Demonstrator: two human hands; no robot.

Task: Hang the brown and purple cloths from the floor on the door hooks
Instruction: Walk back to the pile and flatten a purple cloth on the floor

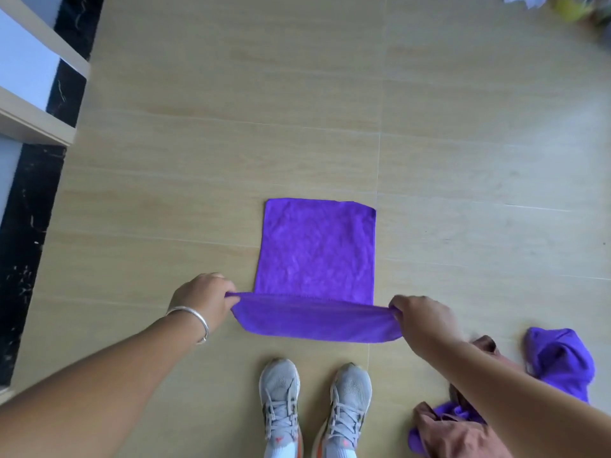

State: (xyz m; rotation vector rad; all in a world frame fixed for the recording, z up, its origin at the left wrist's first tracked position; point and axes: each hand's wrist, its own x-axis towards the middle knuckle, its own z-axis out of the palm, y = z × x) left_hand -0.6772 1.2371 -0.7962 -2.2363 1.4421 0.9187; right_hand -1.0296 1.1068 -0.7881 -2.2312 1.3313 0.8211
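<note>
A view from above, looking straight down at a pale wood-look tiled floor (198,160) and at the person's own two bare arms reaching forward.

A purple cloth (315,249) lies spread flat on the floor just ahead of the person's feet. Its near edge is lifted off the floor and stretched taut between the two hands, so the near part forms a folded band while the far part lies flat as a rectangle.

The left hand (205,299), with a silver bangle (193,320) on its wrist, has its fingers clenched on the left end of that near edge. The right hand (425,320) has its fingers pinched closed on the right end of the same edge.

Below the cloth stand two grey lace-up sneakers (315,404), toes pointing toward the cloth.

At lower right, partly hidden behind the right forearm, a heap of cloths lies on the floor: a crumpled purple cloth (562,361), a brown cloth (456,434) bunched beside it, and more purple fabric tangled with the brown.

Along the left edge runs a black marble strip (29,226), with white and beige framing (29,77) above it. At top right are blurred items, too indistinct to name.
</note>
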